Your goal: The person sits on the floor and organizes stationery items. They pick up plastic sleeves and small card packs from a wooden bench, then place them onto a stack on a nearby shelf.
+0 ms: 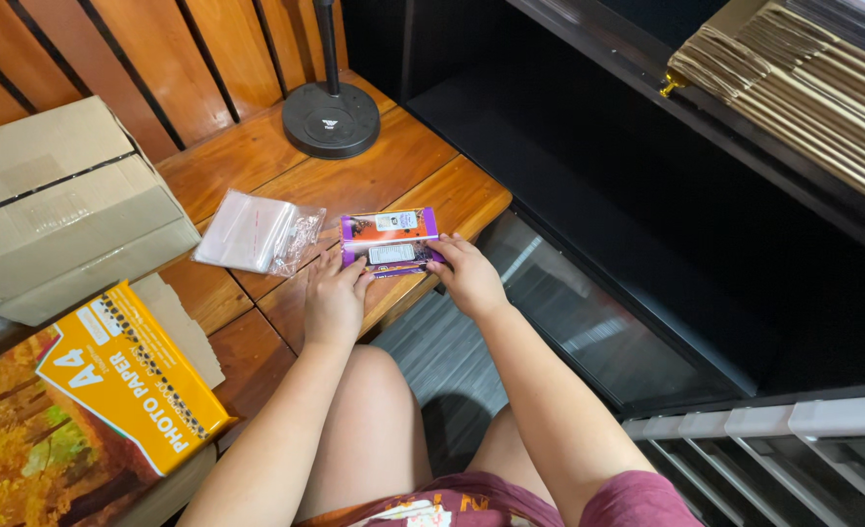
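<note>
Knees: bare, with maroon shorts at the bottom edge, nearest the camera.
Left hand [333,298]: lay on the table [257,161], fingers bent loosely onto the near left end of the lower purple packet [393,258]; pressing rather than gripping, as far as could be seen.
Right hand [469,276]: fingers curled over that packet's right end, pinning it at the table's front edge.
Upper purple-and-orange packet [390,225]: lay flat just behind, touching the lower one, untouched by either hand.
Progress: both packets looked sealed and lined up; nothing appeared bagged.
Clear plastic bags [259,232]: thin, crinkled, glossy stack, left of the packets.
Table: warm wooden slats, smooth.
Cardboard box [57,210]: matte, taped.
Photo paper pack [81,410]: glossy, flat, orange.
Lamp base [331,119]: round, black.
</note>
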